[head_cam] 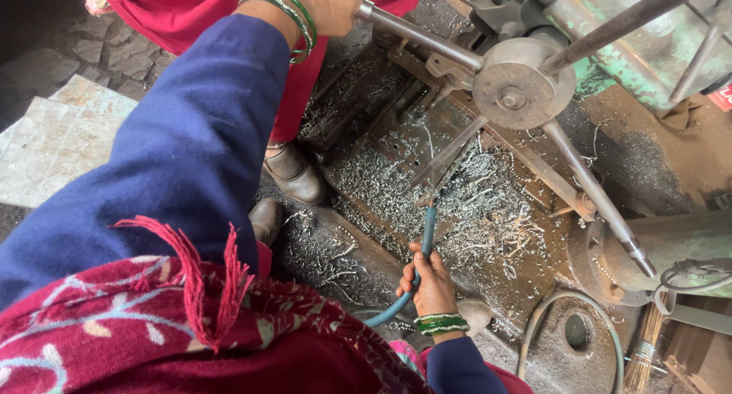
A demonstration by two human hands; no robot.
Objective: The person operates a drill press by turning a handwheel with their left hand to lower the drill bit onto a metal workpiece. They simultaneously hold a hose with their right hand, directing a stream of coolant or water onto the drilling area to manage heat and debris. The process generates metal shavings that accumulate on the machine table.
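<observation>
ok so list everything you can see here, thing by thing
spoked handwheel: one, grey steel hub with long rods, upper right
green machine body: one, worn green, top right
metal shavings: a heap, silvery, on the machine bed at centre
hose: one, blue-green, from lower centre up to the shavings
grey hose: one, looped, lower right
brush: one, straw-coloured, bottom right edge
stone slab: one, pale, on the floor at left
shoes: two, brown, centre left
shawl: one, dark red, patterned, bottom left
left hand: green bangles, grips a wheel rod, top
right hand: green bangles, holds the hose
</observation>
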